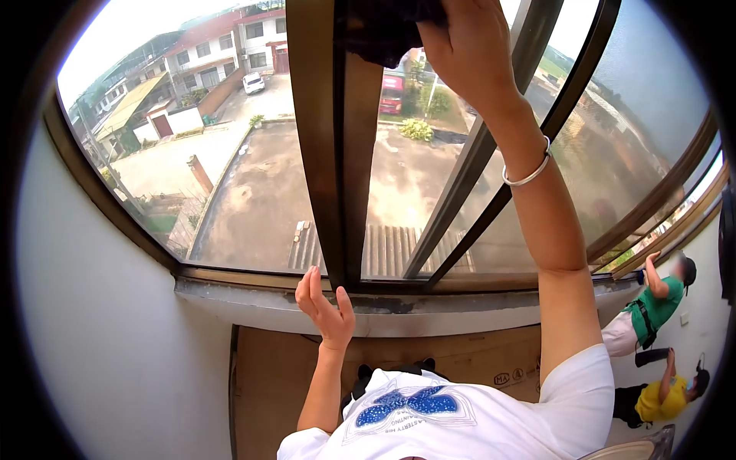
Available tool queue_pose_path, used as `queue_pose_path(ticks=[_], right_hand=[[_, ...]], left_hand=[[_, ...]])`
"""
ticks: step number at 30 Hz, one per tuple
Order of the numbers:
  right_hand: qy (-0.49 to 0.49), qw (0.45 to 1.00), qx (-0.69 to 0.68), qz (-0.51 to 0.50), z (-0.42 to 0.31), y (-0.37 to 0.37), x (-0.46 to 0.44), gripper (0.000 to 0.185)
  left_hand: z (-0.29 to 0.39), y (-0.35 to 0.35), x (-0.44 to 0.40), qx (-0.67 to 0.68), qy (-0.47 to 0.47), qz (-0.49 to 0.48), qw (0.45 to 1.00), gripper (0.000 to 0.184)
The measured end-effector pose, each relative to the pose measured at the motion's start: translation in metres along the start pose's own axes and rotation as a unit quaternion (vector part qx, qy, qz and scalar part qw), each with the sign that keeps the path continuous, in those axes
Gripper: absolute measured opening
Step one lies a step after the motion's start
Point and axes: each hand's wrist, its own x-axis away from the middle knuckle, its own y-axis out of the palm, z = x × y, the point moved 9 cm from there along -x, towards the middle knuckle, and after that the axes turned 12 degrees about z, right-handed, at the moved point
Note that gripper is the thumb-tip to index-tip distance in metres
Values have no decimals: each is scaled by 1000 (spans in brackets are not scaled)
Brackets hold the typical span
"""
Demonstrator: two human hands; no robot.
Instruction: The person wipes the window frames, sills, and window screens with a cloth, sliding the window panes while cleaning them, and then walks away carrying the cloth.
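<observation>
My right hand (469, 54) is raised high, its fingers partly cut off by the top edge of the view. It grips a dark cloth (387, 29), bunched up against the brown upright window frame (359, 161). A silver bangle (529, 170) circles my right wrist. Lower down, my left hand (326, 310) is held up just in front of the window sill (429, 303), fingers stretched and thumb apart, with nothing in it. Whether its fingertips touch the frame or glass, I cannot tell.
More window frame bars (460, 192) slant to the right. A cardboard sheet (460, 360) lies below the sill. At the right, one person in a green shirt (665, 303) reaches toward the window; another wears a yellow shirt (663, 395). A white wall (100, 307) stands left.
</observation>
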Motion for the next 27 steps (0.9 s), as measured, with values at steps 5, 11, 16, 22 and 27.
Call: queue_pose_path(ticks=[5,11,16,22,27], right_hand=[[10,999,-49,5,-41,43,49,53],[106,965,-117,-208,-132,48,254,43],[158,852,-239,-439,-213,20,423,32],[567,653,-196,-462,-191,-99,525,31],[808,508,-81,-288,-149,-285,613,36]], left_hand=[[-9,1,8,-13,-19,-24,999,50],[-9,8,10,6,-30,-18,999,50],[18,15,15,25,-1,-40,999,48],[53,33,46,33,-2,-76,997,26],[103,114,130,158,-178,-239,941,15]])
